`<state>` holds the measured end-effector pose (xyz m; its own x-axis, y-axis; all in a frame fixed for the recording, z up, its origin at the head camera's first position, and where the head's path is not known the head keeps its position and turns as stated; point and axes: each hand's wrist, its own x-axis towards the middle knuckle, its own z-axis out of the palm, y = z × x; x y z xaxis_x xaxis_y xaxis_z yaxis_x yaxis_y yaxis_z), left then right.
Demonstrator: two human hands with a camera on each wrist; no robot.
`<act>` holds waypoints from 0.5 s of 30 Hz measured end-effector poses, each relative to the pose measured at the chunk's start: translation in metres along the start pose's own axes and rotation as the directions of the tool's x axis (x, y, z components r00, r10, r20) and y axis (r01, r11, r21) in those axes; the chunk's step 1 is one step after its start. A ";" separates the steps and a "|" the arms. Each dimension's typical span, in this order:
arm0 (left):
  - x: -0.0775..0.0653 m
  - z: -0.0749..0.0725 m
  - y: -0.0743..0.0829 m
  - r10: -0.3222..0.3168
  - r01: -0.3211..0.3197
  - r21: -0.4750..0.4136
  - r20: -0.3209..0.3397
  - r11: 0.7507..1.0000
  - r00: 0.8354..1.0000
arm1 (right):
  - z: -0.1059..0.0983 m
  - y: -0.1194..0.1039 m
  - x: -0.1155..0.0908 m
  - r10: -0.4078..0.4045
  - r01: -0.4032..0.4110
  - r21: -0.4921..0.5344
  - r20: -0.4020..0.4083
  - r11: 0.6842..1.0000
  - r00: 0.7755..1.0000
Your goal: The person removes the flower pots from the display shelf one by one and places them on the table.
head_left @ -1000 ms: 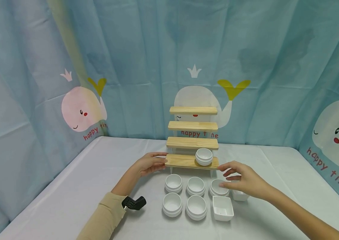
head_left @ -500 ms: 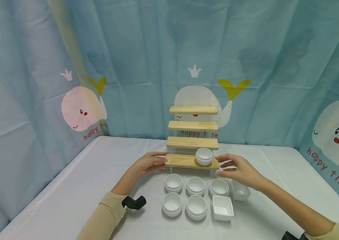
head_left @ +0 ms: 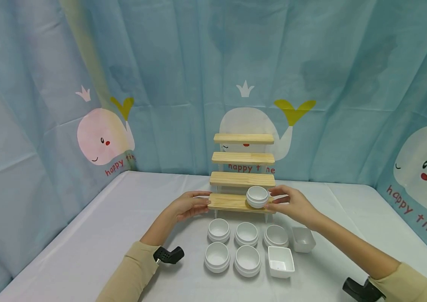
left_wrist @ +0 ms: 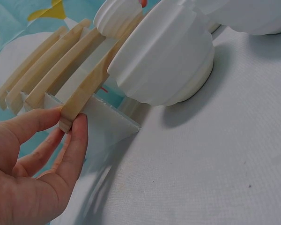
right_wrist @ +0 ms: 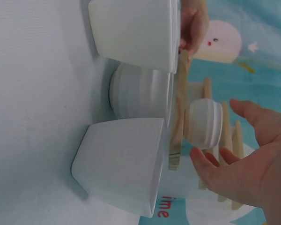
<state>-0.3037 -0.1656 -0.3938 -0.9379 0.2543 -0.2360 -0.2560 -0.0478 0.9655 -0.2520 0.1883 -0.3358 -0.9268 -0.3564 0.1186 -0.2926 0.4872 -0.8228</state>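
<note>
A tiered stand has several wooden shelves; its lowest shelf [head_left: 228,202] carries one white round bowl [head_left: 257,197] toward the right end. My left hand [head_left: 188,206] pinches that shelf's left end, and the left wrist view shows thumb and fingers on the wooden end [left_wrist: 77,105]. My right hand [head_left: 292,204] is at the bowl's right side, thumb and fingers spread apart. In the right wrist view, the right hand [right_wrist: 253,159] has its fingertips close by the bowl [right_wrist: 203,124]; whether they touch it I cannot tell.
In front of the stand, several white round bowls [head_left: 247,261] stand in two rows on the white cloth. Two square white bowls [head_left: 281,262] are at their right. A blue curtain [head_left: 175,84] with whale prints hangs behind the table.
My right hand has moved up and left, from above the round and square bowls at the right to beside the bowl on the lowest shelf. The left hand stays on the shelf end.
</note>
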 end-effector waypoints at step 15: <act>-0.001 0.001 0.002 -0.009 0.010 0.016 -0.014 1.000 1.000 | 0.014 0.002 0.024 0.077 -0.076 0.045 -0.027 0.996 0.997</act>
<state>-0.3028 -0.1652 -0.3915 -0.9387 0.2408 -0.2466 -0.2612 -0.0303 0.9648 -0.2710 0.1695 -0.3429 -0.9527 -0.2959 0.0700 -0.2108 0.4767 -0.8534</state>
